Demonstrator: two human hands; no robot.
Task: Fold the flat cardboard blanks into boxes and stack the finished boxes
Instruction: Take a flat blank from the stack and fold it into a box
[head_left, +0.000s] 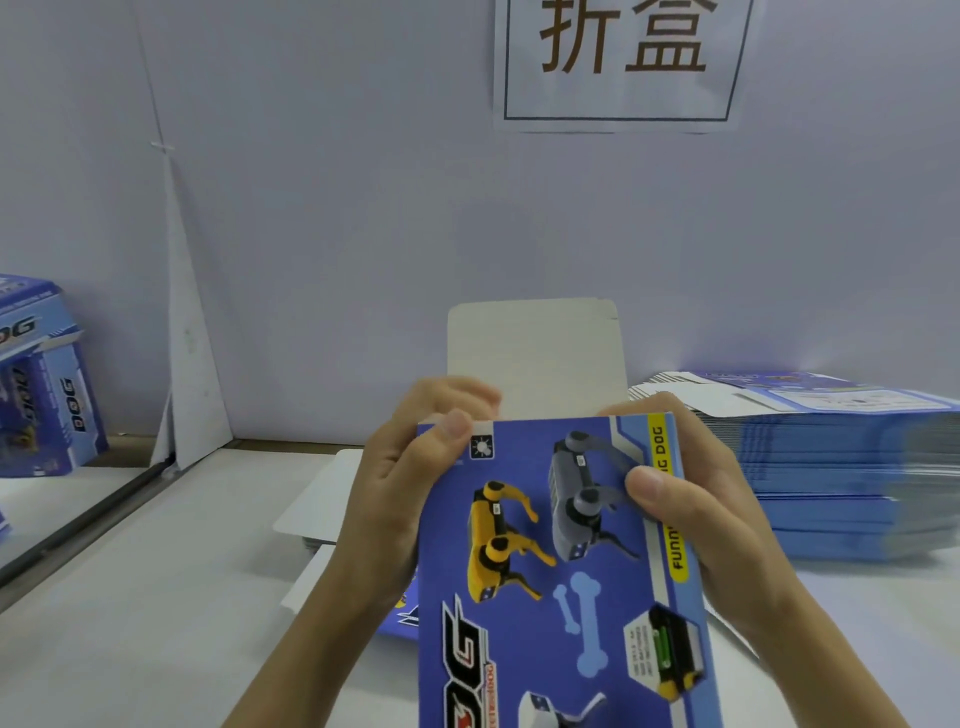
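Note:
I hold a blue printed box with robot-dog pictures in front of me, its face towards the camera. Its plain white top flap stands up at the far end. My left hand grips the box's upper left corner, thumb on the printed face. My right hand grips the upper right edge, thumb pressed beside the grey dog picture. A tall stack of flat blue blanks lies at the right. Finished blue boxes stand at the far left.
The white table carries more flat blanks under my hands. A pale wall with a paper sign closes the back. A dark gap runs along the table's left edge.

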